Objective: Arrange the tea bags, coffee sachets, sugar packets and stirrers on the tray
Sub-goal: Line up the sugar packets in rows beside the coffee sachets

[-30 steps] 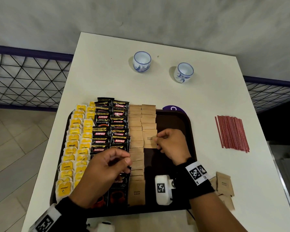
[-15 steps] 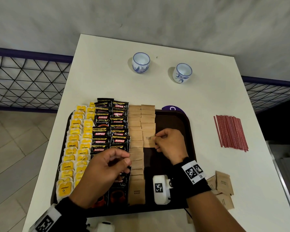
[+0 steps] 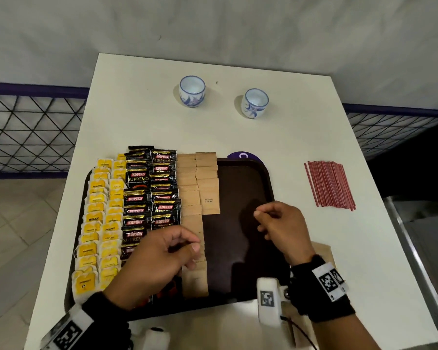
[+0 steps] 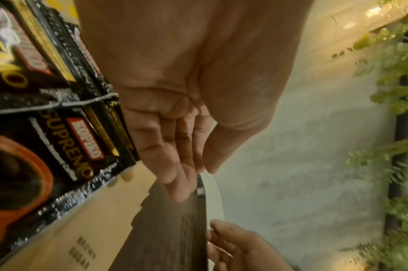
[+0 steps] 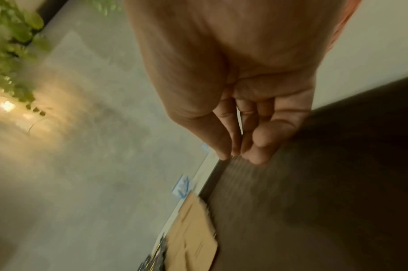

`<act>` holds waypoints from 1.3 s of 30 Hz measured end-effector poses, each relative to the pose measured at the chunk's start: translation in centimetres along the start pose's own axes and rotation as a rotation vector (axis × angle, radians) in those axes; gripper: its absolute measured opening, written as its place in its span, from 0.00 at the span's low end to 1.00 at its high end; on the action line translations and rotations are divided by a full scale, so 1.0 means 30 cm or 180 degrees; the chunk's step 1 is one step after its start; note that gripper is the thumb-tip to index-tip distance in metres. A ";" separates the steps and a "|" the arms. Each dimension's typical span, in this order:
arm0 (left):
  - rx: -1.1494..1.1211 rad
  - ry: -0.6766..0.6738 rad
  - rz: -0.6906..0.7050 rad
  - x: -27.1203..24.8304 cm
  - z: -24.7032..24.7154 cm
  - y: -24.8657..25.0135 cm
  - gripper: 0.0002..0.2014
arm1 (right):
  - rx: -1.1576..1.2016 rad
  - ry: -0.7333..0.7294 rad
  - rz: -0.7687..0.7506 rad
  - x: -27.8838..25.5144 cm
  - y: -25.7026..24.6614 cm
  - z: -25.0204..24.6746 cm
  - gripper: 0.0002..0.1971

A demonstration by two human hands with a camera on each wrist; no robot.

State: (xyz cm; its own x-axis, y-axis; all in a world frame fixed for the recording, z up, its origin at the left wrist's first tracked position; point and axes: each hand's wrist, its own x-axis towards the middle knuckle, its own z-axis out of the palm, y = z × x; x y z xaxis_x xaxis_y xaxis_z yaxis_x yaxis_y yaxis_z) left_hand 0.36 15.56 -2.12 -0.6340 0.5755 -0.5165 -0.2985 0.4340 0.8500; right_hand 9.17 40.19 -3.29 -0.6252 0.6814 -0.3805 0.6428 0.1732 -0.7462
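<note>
A dark brown tray (image 3: 269,183) carries two columns of yellow tea bags (image 3: 96,218), black coffee sachets (image 3: 139,198) and two columns of brown sugar packets (image 3: 209,198). My left hand (image 3: 190,245) hovers over the near end of the coffee and sugar columns, fingers loosely curled, holding nothing; the left wrist view shows the left hand (image 4: 198,170) above a sachet (image 4: 66,143). My right hand (image 3: 259,219) hangs over the tray's bare right part, right of the last sugar packet, with relaxed fingers and nothing in them. Red stirrers (image 3: 330,184) lie on the table to the right of the tray.
Loose sugar packets (image 3: 321,251) lie on the white table beside my right wrist, partly hidden. Two blue-and-white cups (image 3: 192,91) (image 3: 255,103) stand at the back. A purple disc (image 3: 240,155) peeks from behind the tray. Metal mesh fencing flanks the table.
My right hand has let go of the sugar packet at the end of the second column and drawn back to the right. The left hand has hardly moved.
</note>
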 end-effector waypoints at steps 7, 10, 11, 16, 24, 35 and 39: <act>0.0792 -0.0692 0.0268 -0.008 0.173 0.041 0.03 | -0.0173 0.0634 0.0206 -0.062 0.240 -0.316 0.03; 0.1503 -0.1014 0.0442 -0.001 0.262 0.047 0.07 | -0.0286 0.0518 0.0342 -0.077 0.301 -0.386 0.07; 0.1776 -0.1074 0.0513 -0.001 0.294 0.051 0.10 | -0.0307 0.0504 0.0343 -0.080 0.311 -0.401 0.10; 0.2539 -0.1432 0.0516 -0.019 0.444 0.051 0.18 | -0.0490 0.0302 0.0269 -0.060 0.366 -0.433 0.13; 0.3129 -0.1128 0.0460 -0.068 0.536 0.003 0.21 | -0.0904 -0.0469 0.0236 -0.065 0.392 -0.420 0.26; 0.3731 -0.1380 0.0577 -0.101 0.692 -0.007 0.41 | -0.1550 -0.1069 -0.0331 -0.152 0.424 -0.409 0.48; 0.3656 -0.1358 0.0550 -0.109 0.722 -0.030 0.37 | -0.1786 -0.1118 -0.0486 -0.183 0.459 -0.370 0.48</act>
State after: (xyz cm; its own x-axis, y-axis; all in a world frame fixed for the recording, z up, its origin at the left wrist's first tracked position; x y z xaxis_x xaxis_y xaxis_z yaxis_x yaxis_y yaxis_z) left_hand 18.16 28.30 -3.42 -0.2555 0.7720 -0.5820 0.7012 0.5624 0.4382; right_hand 26.36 46.73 -5.42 -0.7730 0.3649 -0.5189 0.6089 0.6564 -0.4454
